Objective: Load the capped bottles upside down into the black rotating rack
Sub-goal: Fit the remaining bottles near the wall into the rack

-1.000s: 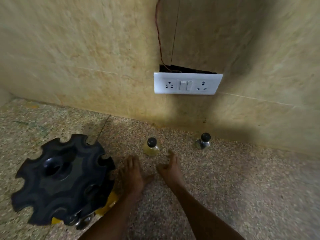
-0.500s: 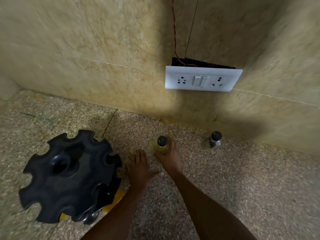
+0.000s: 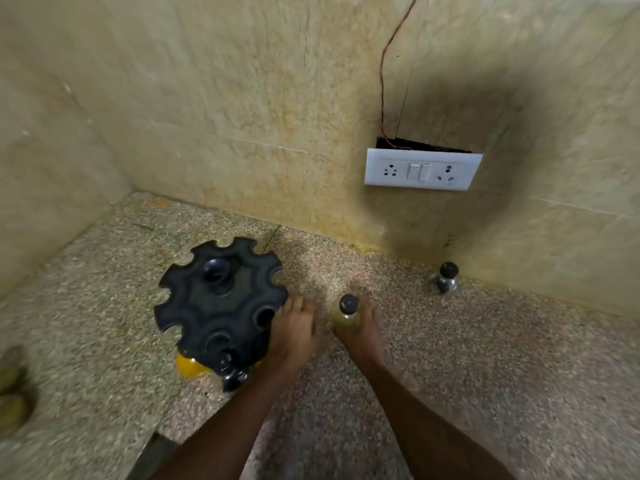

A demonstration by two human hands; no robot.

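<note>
Right hand (image 3: 360, 336) fingers wrapped round yellow bottle (image 3: 345, 315), open surface (image 3: 485, 358) beyond. Left hand (image 3: 294, 332) fingers flat beside rack (image 3: 221, 306). Clear bottle (image 3: 445, 278) at wall edge, blurry.

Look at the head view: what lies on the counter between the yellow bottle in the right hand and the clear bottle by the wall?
Nothing: in the head view, only bare speckled counter separates the yellow bottle, held by the right hand, from the clear bottle.

Open speckled table (image 3: 485, 358) lies right of the right hand (image 3: 363, 336). The black rack (image 3: 214, 306) blocks the left; the wall (image 3: 242, 116) and clear bottle (image 3: 445, 278) bound the back.
</note>
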